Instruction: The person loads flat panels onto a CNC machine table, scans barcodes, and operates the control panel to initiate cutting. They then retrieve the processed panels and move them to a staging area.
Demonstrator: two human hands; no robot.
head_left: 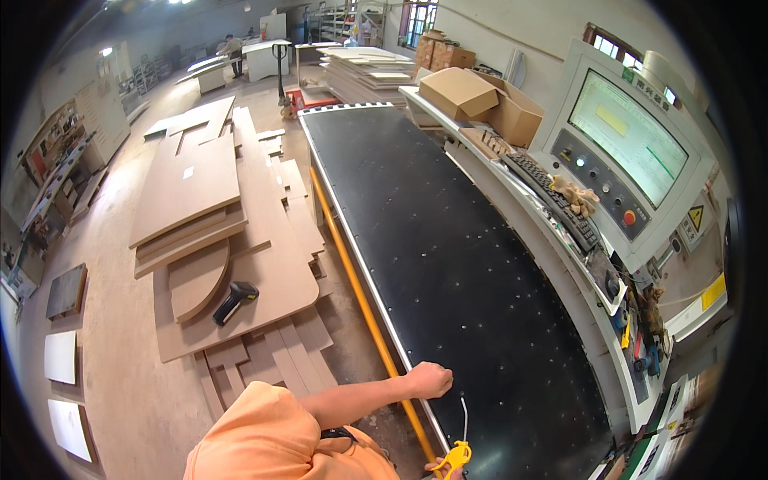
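Observation:
My left hand (430, 380) is closed in a fist over the near left edge of a long black table (424, 216). Nothing shows sticking out of that fist. At the lower edge of the view, my right hand (448, 472) is partly cut off. Its fingers are wrapped round a yellow air blow gun (457, 456), whose thin bent metal nozzle points up over the black surface. Small pale dots are scattered across the tabletop. A yellow-orange rail (364, 308) runs along the table's left side, beneath my left forearm.
Stacked brown panels (192, 188) lie to the left, with a dark handheld scanner (235, 302) on them. On the right stand a control console (624, 152), a keyboard (552, 196) and hand tools (644, 344). Cardboard boxes (460, 92) sit beyond. Far back, another person (234, 54) stands by tables.

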